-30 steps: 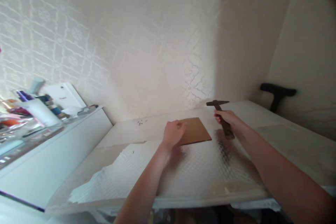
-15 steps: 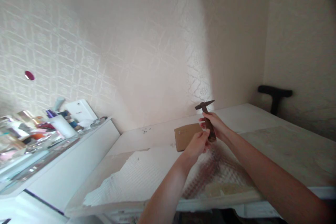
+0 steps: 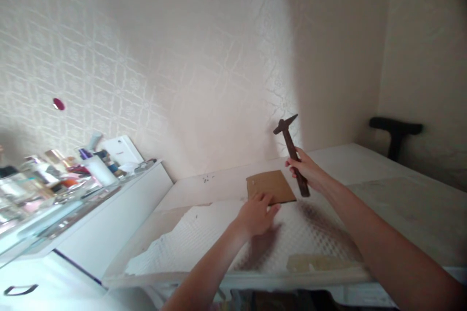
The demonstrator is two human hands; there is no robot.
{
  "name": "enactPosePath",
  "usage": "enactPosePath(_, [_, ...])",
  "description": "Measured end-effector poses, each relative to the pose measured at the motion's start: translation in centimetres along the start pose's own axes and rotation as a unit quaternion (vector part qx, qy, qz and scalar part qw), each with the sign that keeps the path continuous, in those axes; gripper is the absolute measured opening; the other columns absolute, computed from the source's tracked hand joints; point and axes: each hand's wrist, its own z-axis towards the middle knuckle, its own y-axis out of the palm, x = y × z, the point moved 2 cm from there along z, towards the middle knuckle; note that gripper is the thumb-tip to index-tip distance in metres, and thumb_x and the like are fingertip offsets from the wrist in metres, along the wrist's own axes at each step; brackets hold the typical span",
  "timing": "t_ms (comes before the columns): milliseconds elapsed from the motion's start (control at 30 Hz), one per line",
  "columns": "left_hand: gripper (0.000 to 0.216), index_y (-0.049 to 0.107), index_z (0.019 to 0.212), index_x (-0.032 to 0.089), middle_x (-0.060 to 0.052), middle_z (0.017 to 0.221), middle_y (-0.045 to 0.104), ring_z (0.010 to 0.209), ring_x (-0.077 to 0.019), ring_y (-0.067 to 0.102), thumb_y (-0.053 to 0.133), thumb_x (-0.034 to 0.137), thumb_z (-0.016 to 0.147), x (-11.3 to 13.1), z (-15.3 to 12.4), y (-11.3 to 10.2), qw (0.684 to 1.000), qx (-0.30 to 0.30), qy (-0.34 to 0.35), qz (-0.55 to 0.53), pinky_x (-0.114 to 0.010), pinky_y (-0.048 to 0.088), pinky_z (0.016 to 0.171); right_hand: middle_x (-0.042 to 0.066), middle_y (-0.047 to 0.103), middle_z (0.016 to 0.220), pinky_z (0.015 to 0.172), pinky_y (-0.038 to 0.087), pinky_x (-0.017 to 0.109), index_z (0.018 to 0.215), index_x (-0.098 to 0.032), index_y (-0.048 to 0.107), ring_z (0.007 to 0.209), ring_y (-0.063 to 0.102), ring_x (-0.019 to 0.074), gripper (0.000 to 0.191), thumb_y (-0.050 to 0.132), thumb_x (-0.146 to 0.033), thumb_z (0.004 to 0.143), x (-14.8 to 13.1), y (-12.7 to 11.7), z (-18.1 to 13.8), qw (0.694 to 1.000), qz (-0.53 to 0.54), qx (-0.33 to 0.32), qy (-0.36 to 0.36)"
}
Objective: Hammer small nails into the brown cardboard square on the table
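Right hand (image 3: 308, 171) closed around hammer (image 3: 292, 151); left hand (image 3: 258, 214) flat at brown board (image 3: 270, 187).

The right hand grips the dark hammer handle near its lower end, head raised and tilted above the board's far right corner. The left hand lies open, fingers spread, fingertips touching the near edge of the thin, square, cardboard-coloured board. The board rests on a white, dimpled sheet (image 3: 204, 238) with a torn left edge, covering the pale table (image 3: 401, 199). Small dark specks (image 3: 206, 178) near the wall are too small to identify. Both forearms are cut off by the lower frame.
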Motion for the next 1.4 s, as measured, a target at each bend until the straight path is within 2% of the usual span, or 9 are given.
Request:
enactPosePath(67, [0.067, 0.037, 0.139, 0.008, -0.019, 0.146, 0.034, 0.138, -0.0306, 0.027, 0.023, 0.054, 0.092, -0.7, 0.2, 1.0, 0.999, -0.020, -0.010, 0.023, -0.041, 0.026, 0.111, -0.001, 0.060, 0.070, 0.053, 0.043, 0.024, 0.125, -0.022, 0.046, 0.056, 0.054, 0.0146, 0.047, 0.052, -0.019, 0.079, -0.3, -1.3, 0.6, 0.975, -0.194, 0.052, -0.091])
enactPosePath(133, [0.069, 0.030, 0.143, 0.008, -0.019, 0.151, 0.025, 0.141, -0.0292, 0.019, 0.021, 0.054, 0.093, -1.4, 1.3, 1.8, 0.999, -0.025, -0.016, 0.033, -0.040, 0.021, 0.114, 0.004, 0.065, 0.076, 0.062, 0.046, 0.028, 0.122, -0.018, 0.054, 0.068, 0.059, 0.0193, 0.041, 0.052, -0.025, 0.081, -0.1, -1.9, 1.0, 0.934, -0.317, 0.068, -0.148])
enactPosePath(300, [0.060, 0.035, 0.141, 0.010, -0.016, 0.148, 0.032, 0.139, -0.0249, 0.025, 0.021, 0.046, 0.095, -3.1, 4.5, 2.4, 0.998, 0.019, -0.011, 0.052, -0.039, 0.023, 0.114, 0.006, 0.068, 0.075, 0.066, 0.046, 0.030, 0.119, -0.018, 0.058, 0.070, 0.062, 0.0217, 0.036, 0.045, -0.030, 0.088, 2.0, -1.6, 1.3, 0.883, -0.439, -0.011, -0.165])
enactPosePath(467, [0.056, 0.039, 0.139, 0.012, -0.013, 0.147, 0.035, 0.137, -0.0221, 0.030, 0.028, 0.043, 0.094, -3.7, 4.8, 2.7, 0.996, 0.080, -0.003, 0.025, -0.035, 0.024, 0.114, 0.013, 0.068, 0.101, 0.076, 0.046, 0.033, 0.135, -0.015, 0.045, 0.090, 0.064, 0.0266, 0.044, 0.039, -0.029, 0.093, 3.4, -0.8, 1.0, 0.832, -0.520, -0.055, -0.186])
enactPosePath(633, [0.050, 0.047, 0.133, 0.012, -0.012, 0.142, 0.044, 0.133, -0.0233, 0.037, 0.031, 0.038, 0.093, -3.5, 4.4, 2.6, 0.993, 0.116, -0.026, 0.019, -0.036, 0.025, 0.113, 0.014, 0.065, 0.112, 0.083, 0.045, 0.034, 0.141, -0.017, 0.037, 0.101, 0.061, 0.0270, 0.047, 0.034, -0.027, 0.095, 3.5, 0.3, 0.2, 0.818, -0.521, -0.094, -0.225])
enactPosePath(733, [0.051, 0.051, 0.129, 0.011, -0.014, 0.139, 0.047, 0.131, -0.0235, 0.040, 0.029, 0.040, 0.093, -3.6, 4.4, 2.4, 0.995, 0.089, -0.033, 0.010, -0.036, 0.027, 0.112, 0.012, 0.065, 0.110, 0.082, 0.045, 0.034, 0.145, -0.023, 0.031, 0.099, 0.062, 0.0261, 0.050, 0.034, -0.027, 0.095, 3.6, 1.0, -0.3, 0.800, -0.547, -0.122, -0.215])
enactPosePath(867, [0.054, 0.046, 0.133, 0.012, -0.014, 0.142, 0.044, 0.134, -0.0252, 0.036, 0.028, 0.044, 0.093, -3.6, 4.0, 2.0, 0.999, 0.052, -0.008, 0.016, -0.044, 0.022, 0.113, 0.011, 0.066, 0.102, 0.079, 0.045, 0.034, 0.147, -0.026, 0.027, 0.092, 0.063, 0.0257, 0.051, 0.032, -0.028, 0.096, 3.6, 1.4, -0.5, 0.779, -0.584, -0.125, -0.192])
enactPosePath(1033, [0.058, 0.041, 0.136, 0.013, -0.015, 0.145, 0.038, 0.137, -0.0251, 0.032, 0.026, 0.048, 0.092, -3.4, 3.5, 1.5, 1.000, 0.009, 0.006, 0.007, -0.047, 0.019, 0.113, 0.011, 0.066, 0.104, 0.077, 0.045, 0.032, 0.146, -0.026, 0.029, 0.090, 0.063, 0.0254, 0.050, 0.032, -0.027, 0.096, 3.4, 1.4, -0.7, 0.771, -0.597, -0.117, -0.188])
enactPosePath(1400, [0.056, 0.040, 0.137, 0.015, -0.014, 0.146, 0.037, 0.137, -0.0243, 0.030, 0.028, 0.046, 0.092, -3.2, 3.4, 1.3, 1.000, -0.004, -0.001, 0.002, -0.047, 0.020, 0.113, 0.011, 0.066, 0.108, 0.079, 0.046, 0.033, 0.144, -0.027, 0.035, 0.093, 0.064, 0.0270, 0.049, 0.038, -0.027, 0.095, 3.6, 1.4, -0.7, 0.783, -0.582, -0.116, -0.188])
